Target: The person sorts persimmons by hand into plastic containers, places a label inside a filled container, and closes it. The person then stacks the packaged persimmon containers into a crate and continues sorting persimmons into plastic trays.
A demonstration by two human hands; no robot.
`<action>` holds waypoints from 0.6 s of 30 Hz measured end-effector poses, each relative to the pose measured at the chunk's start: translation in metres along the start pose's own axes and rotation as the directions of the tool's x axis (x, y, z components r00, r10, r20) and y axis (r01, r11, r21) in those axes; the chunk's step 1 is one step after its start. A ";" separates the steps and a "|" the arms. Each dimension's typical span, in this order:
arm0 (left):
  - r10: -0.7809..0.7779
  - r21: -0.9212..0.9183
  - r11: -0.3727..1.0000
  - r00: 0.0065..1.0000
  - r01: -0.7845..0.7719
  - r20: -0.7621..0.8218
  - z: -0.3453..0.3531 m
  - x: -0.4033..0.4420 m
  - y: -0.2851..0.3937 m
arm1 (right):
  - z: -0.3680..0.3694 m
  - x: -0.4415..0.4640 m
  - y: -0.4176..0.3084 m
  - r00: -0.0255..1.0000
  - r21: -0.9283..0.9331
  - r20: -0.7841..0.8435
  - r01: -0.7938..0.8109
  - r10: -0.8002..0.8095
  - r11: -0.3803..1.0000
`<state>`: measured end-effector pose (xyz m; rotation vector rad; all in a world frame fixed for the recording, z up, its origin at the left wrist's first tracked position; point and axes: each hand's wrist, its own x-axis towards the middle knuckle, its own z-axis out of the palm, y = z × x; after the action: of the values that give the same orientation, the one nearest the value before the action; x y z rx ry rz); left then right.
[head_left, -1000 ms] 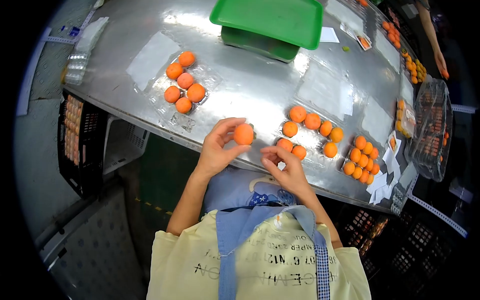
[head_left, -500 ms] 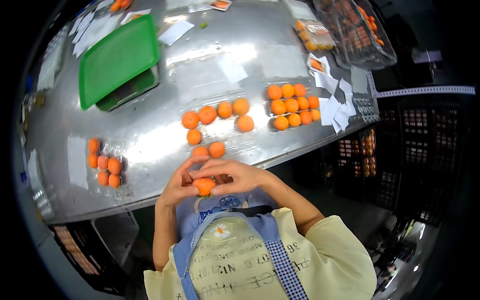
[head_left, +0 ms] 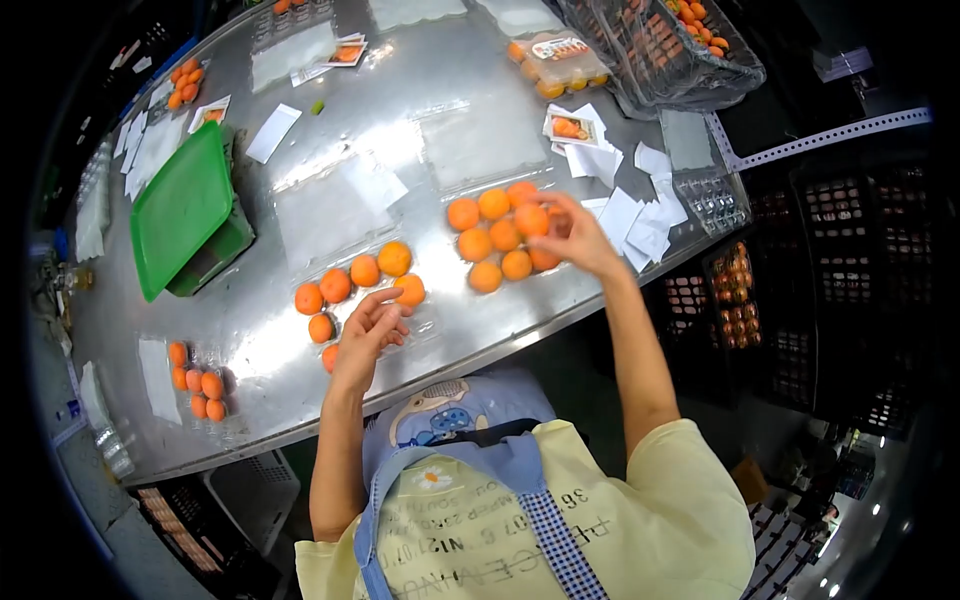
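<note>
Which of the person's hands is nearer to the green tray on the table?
Left. The left hand is by the middle group of oranges, to the right of the green tray; the right hand is farther right, fingers around an orange.

My right fingers are blurred and partly cover an orange. My left fingers overlap another orange. Beyond my right ones, the card's print is unreadably small; the top edge cuts off a crate.
</note>
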<state>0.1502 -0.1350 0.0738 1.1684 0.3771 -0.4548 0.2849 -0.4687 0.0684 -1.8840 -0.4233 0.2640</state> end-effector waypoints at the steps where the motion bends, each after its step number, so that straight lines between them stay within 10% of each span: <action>1: 0.027 0.006 1.000 0.999 -0.027 -0.022 0.007 0.008 -0.002 | -0.022 0.010 -0.017 0.982 0.133 0.035 -0.186 0.183 0.973; 7: 0.078 0.147 0.988 0.984 -0.054 -0.159 0.041 0.058 -0.007 | -0.087 0.066 0.049 0.957 -0.469 0.162 -0.141 0.242 0.872; 18: 0.146 0.426 0.904 0.911 0.035 -0.385 0.063 0.177 -0.009 | -0.107 0.094 0.086 0.888 -0.432 0.457 0.165 0.057 0.887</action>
<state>0.2987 -0.2227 -0.0009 1.7083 0.6262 -0.2381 0.4248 -0.5474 0.0269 -2.2679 -0.9301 0.6239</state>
